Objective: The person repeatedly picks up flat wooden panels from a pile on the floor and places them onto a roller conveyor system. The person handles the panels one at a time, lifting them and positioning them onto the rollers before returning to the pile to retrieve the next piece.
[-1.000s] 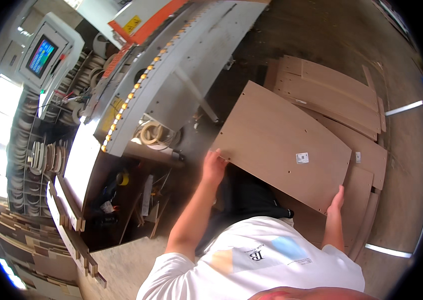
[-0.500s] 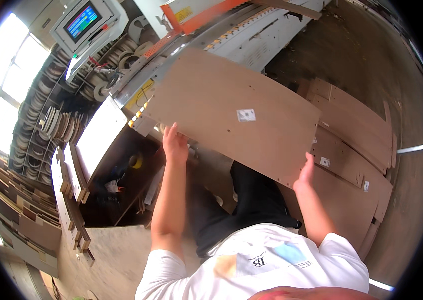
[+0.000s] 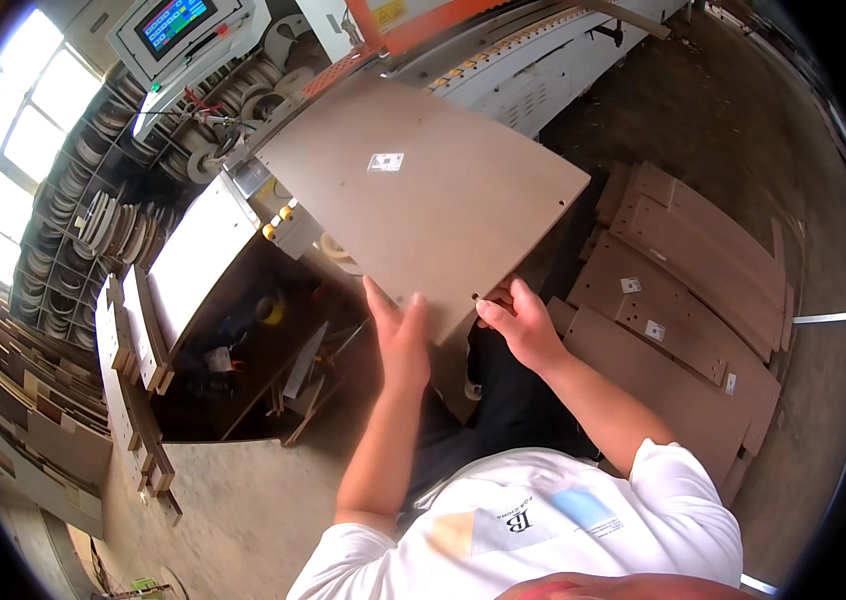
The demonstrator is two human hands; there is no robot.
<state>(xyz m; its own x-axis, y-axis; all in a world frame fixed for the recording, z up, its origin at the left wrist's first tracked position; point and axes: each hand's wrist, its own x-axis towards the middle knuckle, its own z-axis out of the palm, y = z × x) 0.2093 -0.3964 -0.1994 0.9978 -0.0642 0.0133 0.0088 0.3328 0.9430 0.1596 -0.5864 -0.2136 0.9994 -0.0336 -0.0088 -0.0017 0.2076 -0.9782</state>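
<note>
A large flat brown board (image 3: 423,190) with a white label (image 3: 386,162) and small drilled holes reaches from my hands onto the bed of a machine. My left hand (image 3: 401,335) grips the board's near edge by its left corner, the thumb on top. On the right edge, close to the near corner, my right hand (image 3: 521,322) pinches the board with its thumb above and fingers beneath. The board's far end covers part of the machine's bed.
The long grey machine (image 3: 543,70) with an orange cover stands ahead, its control screen (image 3: 175,25) at upper left. Stacked brown boards (image 3: 683,300) lie at right. Pale panels (image 3: 205,265) and a rack of edging rolls (image 3: 93,200) stand at left.
The board has moved left and turned, its far end now further over the machine. My right hand has come inward to the near corner; my left hand has shifted right along the edge.
</note>
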